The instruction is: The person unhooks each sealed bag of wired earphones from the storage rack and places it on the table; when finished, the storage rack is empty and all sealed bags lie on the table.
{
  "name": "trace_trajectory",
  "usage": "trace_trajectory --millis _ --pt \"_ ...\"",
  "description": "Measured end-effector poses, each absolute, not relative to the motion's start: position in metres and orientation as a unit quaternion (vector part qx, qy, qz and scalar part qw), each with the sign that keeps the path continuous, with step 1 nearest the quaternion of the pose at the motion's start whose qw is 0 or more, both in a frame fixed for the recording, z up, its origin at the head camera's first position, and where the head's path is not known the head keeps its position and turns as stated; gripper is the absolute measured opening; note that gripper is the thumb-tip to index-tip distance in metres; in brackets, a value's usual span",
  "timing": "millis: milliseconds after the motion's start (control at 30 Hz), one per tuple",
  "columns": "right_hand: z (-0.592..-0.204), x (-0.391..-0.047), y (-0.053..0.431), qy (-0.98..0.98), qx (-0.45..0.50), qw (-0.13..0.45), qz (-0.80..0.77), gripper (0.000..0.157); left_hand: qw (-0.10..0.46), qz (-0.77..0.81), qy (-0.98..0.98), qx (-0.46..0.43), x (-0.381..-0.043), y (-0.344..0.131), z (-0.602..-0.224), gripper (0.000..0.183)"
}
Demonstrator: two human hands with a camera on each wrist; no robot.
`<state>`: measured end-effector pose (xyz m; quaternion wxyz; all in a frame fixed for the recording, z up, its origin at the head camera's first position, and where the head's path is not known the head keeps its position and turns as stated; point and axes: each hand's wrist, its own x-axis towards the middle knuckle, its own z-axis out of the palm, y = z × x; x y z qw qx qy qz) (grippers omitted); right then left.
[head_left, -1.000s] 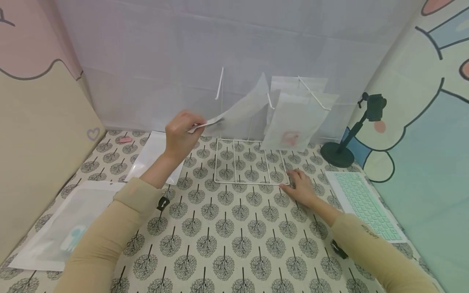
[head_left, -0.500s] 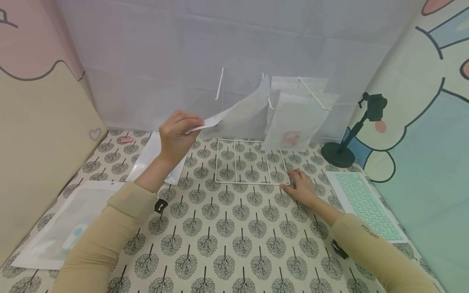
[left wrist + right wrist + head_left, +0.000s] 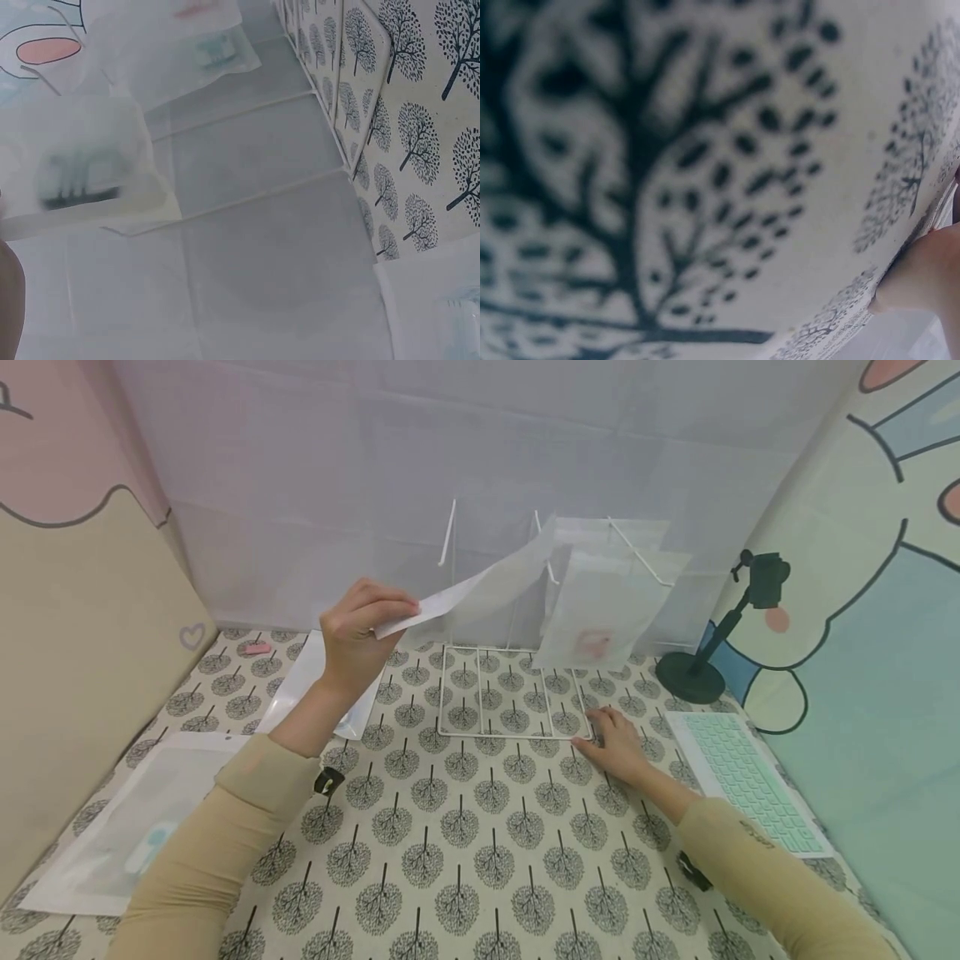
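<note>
- L hand [image 3: 358,631] was up high, well above R hand [image 3: 618,750]!
- L thumb + fingers were in a tight pinch, tips aimed R.
- L wrist [image 3: 309,714] was bare; L forearm [image 3: 217,852] slanted up fr. bottom L, tan L sleeve [image 3: 255,785] w/ a wide cuff.
- R hand sat low, palm down, thumb set apart fr. fingers, all aimed fwd-L.
- R wrist [image 3: 667,792] was bare too; R forearm [image 3: 765,868] angled in fr. bottom R, same tan.
- L wrist cam caught a sliver of L hand, L edge; R wrist cam, pt. of R hand, R edge.

No text is legible; marks [image 3: 757,833] on the right sleeve [image 3: 772,878] may be lettering.
</note>
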<state>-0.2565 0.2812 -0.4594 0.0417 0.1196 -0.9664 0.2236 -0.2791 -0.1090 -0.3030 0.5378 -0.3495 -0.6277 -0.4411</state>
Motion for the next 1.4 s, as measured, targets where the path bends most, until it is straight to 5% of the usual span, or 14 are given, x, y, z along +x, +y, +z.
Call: trace_trajectory --millis 1400 --pt "-0.458 -0.258 0.278 -0.968 0.114 0.044 0.219 0.062 0.567 -0.398 -0.584 -0.423 -0.249 -0.101 -0.268 0.015"
